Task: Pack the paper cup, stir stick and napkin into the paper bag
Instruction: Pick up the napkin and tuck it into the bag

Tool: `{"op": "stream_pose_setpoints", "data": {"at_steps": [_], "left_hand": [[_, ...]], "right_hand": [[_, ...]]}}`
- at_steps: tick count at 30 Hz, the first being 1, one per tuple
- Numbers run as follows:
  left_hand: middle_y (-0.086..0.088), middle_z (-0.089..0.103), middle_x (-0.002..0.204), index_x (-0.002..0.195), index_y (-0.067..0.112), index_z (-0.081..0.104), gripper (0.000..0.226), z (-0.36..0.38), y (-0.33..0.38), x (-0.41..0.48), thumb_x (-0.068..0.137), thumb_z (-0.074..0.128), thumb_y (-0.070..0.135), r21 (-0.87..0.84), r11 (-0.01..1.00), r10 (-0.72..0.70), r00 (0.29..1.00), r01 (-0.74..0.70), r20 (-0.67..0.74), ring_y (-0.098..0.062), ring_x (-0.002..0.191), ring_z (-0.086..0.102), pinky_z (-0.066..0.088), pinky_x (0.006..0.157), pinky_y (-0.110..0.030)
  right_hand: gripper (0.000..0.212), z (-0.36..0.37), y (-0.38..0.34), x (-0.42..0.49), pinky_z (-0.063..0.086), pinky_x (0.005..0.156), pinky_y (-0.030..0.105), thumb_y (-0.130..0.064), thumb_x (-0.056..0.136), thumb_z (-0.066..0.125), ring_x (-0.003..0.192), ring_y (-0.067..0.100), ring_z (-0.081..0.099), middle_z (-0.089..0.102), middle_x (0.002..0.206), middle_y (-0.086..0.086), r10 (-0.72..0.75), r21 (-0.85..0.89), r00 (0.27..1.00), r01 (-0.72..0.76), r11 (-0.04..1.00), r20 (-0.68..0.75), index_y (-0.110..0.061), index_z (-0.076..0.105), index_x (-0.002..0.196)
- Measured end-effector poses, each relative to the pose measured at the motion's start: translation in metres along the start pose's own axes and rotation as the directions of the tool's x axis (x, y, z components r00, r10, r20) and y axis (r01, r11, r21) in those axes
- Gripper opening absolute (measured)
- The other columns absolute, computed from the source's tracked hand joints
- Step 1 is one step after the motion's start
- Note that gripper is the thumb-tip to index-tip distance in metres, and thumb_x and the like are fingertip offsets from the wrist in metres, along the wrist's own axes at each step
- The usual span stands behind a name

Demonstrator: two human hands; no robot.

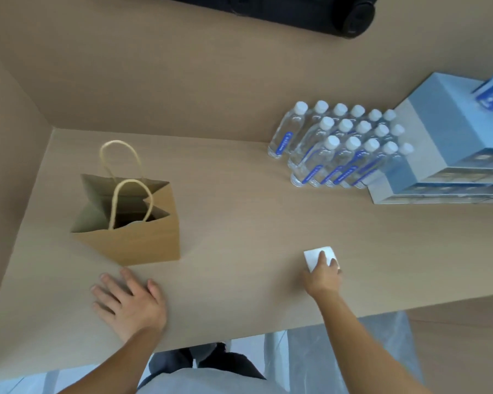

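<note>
On table right, right hand [323,275] fingers curled over white napkin [315,255], grasping. Left hand [128,301] flat, empty. Paper bag [143,240] open; contents unclear. Napkin pending; cup, stick unseen.

From my feed this reads as a shop or service counter. I see a long, pale wood-look surface [254,223] set against plain tan walls, rows of small capped water bottles [339,146] stocked together, stacked blue-and-white printed boxes [444,143] beside them, and a brown paper bag [131,220] standing open.
</note>
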State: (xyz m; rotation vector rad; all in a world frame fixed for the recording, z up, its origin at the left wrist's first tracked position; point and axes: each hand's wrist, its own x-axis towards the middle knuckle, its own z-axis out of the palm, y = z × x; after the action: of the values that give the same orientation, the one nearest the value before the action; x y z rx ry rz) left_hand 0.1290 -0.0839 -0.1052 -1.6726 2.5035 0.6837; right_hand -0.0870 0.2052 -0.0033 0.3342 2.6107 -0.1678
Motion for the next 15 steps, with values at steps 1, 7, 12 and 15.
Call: {"op": "stream_pose_setpoints", "data": {"at_steps": [1, 7, 12, 15], "left_hand": [[-0.03, 0.01, 0.161, 0.15, 0.01, 0.02, 0.071, 0.005, 0.003, -0.004, 0.089, 0.021, 0.048, -0.006, 1.0, -0.004, 1.0, 0.004, 0.001, -0.048, 0.149, 0.001, 0.003, 0.118, -0.066], [-0.032, 0.009, 0.16, 0.149, 0.009, 0.019, 0.072, 0.028, 0.027, -0.026, 0.089, 0.023, 0.049, -0.017, 1.0, -0.004, 1.0, 0.004, 0.003, -0.05, 0.148, 0.0, 0.0, 0.116, -0.067], [-0.032, 0.009, 0.159, 0.149, 0.01, 0.018, 0.072, 0.044, 0.043, -0.042, 0.09, 0.023, 0.052, 0.014, 0.999, 0.041, 0.999, -0.042, 0.03, -0.046, 0.147, -0.003, -0.022, 0.114, -0.054], [-0.034, 0.01, 0.159, 0.149, 0.009, 0.017, 0.073, 0.05, 0.055, -0.045, 0.091, 0.024, 0.052, 0.024, 1.0, 0.015, 0.999, -0.016, 0.049, -0.05, 0.147, -0.001, -0.002, 0.115, -0.069]], "right_hand": [[0.076, 0.002, 0.004, 0.001, 0.026, 0.115, 0.044, -0.035, 0.09, 0.056, 0.14, 0.042, 0.023, 0.02, 0.157, 0.018, -0.013, 0.003, 1.0, 0.013, 1.0, 0.0, -0.016, 0.016, 0.153], [0.07, 0.007, 0.021, 0.01, 0.026, 0.113, 0.04, -0.039, 0.092, 0.051, 0.138, 0.039, 0.027, 0.025, 0.155, 0.015, -0.086, -0.052, 0.996, 0.085, 0.995, -0.015, -0.016, 0.021, 0.151], [0.061, 0.007, 0.032, 0.023, 0.028, 0.115, 0.043, -0.038, 0.096, 0.046, 0.14, 0.036, 0.022, 0.022, 0.158, 0.011, -0.172, -0.048, 0.985, 0.171, 0.984, -0.012, -0.02, 0.025, 0.151], [0.053, 0.008, 0.037, 0.03, 0.036, 0.11, 0.042, -0.034, 0.096, 0.046, 0.135, 0.035, 0.028, 0.028, 0.152, 0.012, -0.203, -0.081, 0.979, 0.204, 0.976, 0.025, -0.018, 0.034, 0.145]]}}
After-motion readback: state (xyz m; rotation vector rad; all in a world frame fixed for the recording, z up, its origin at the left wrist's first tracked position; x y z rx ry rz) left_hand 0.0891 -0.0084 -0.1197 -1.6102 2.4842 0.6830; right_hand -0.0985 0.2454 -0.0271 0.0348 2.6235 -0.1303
